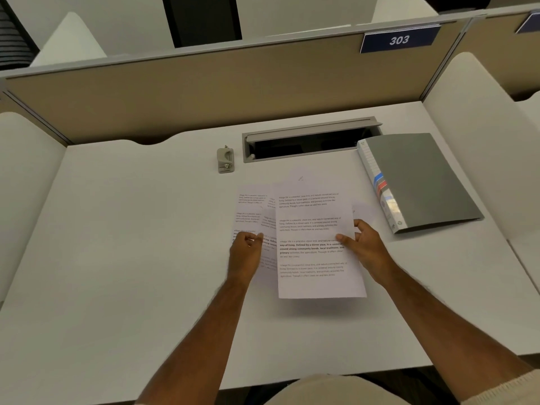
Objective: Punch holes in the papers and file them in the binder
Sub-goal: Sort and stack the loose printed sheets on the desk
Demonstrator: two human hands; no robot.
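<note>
Papers [312,238] sit in the middle of the worktop [131,229], fanned out of line, and both hands are gathering them so the edges square up before punching. The right hand [366,247] pinches the top sheet at its right edge, thumb on the printed face, lifting it slightly; a shadow shows below its near edge. The left hand [245,252] has fingers curled at the left edge of the lower sheets, seemingly pinching them, though the grip is hard to make out. The hole punch [225,160] stands untouched further back, well apart. The grey binder [420,182] lies closed to the right, near the papers, ready for filing
</note>
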